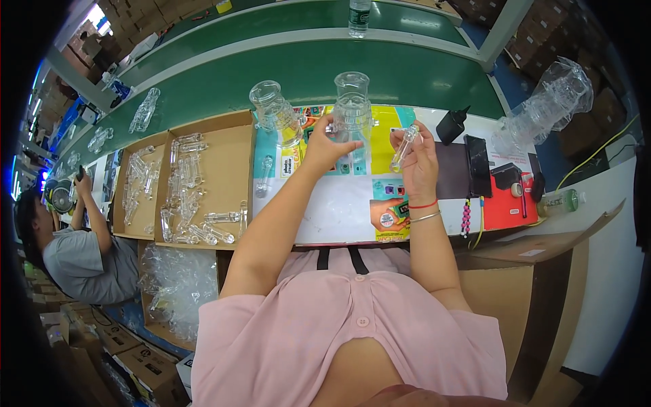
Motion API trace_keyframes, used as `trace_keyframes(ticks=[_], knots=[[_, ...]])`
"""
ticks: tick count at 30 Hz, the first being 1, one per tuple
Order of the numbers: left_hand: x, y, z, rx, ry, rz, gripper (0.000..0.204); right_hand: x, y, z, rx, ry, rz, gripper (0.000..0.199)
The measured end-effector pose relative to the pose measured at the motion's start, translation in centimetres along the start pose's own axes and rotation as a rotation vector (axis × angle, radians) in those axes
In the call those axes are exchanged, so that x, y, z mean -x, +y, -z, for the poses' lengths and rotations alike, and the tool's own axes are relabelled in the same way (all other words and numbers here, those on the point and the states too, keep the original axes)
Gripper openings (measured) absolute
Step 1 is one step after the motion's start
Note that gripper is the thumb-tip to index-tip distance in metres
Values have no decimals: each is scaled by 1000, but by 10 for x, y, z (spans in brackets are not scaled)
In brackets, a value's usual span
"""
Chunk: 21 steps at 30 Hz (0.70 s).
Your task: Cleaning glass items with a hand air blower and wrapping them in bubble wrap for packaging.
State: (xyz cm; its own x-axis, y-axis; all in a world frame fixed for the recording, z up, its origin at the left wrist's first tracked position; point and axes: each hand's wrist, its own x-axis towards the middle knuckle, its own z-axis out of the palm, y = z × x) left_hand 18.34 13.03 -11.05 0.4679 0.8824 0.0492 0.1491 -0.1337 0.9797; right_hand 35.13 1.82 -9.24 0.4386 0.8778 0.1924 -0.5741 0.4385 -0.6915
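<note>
In the head view, the left hand (324,150) curves thumb and fingers wide around an upright glass vessel (352,112); near it on the right, the right hand (422,163) pinches a tilted glass tube (403,150) in its fingertips.

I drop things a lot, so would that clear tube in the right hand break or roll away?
The clear tube is probably light, since the right hand seems only to pinch it. It looks see-through and shiny like glass, so it might break if dropped. Its slim, rounded shape suggests it could roll.
</note>
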Motion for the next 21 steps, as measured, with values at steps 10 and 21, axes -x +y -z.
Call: trace_keyframes(ticks=[10, 21], knots=[[130, 92, 38, 611, 35, -305, 86, 40, -17, -71, 271, -351, 142, 42], [163, 103, 55, 573, 0, -302, 94, 69, -26, -100, 462, -511, 190, 41]])
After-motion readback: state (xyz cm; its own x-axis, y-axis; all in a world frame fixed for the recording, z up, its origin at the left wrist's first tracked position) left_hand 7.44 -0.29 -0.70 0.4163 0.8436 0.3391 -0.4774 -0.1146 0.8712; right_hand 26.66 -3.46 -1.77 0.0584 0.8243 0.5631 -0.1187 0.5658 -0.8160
